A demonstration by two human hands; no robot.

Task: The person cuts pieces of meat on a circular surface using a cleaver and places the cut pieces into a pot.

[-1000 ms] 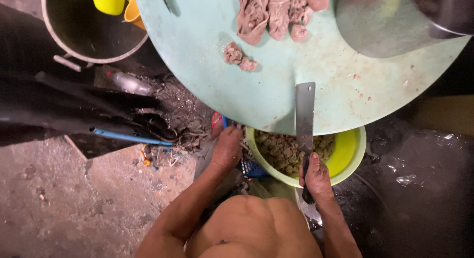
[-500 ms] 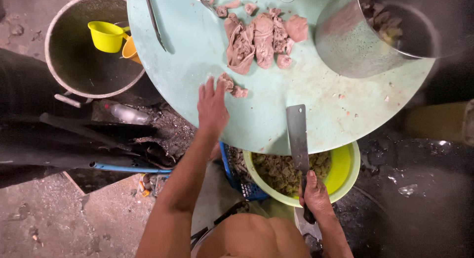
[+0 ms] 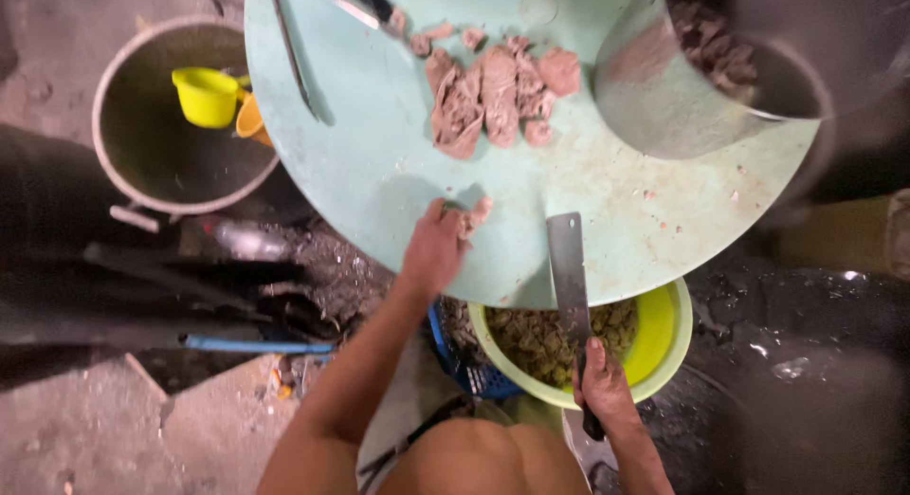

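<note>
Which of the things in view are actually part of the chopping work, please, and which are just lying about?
In use: left hand on small meat piece; right hand holding cleaver; round board; meat pile; yellow-green bowl.
Lying about: pot; yellow cup.

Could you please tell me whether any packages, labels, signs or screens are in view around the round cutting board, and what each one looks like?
None in view: no package, label, sign or screen shows anywhere around the pale green cutting board, only meat, knives, bowls and pots.
</note>
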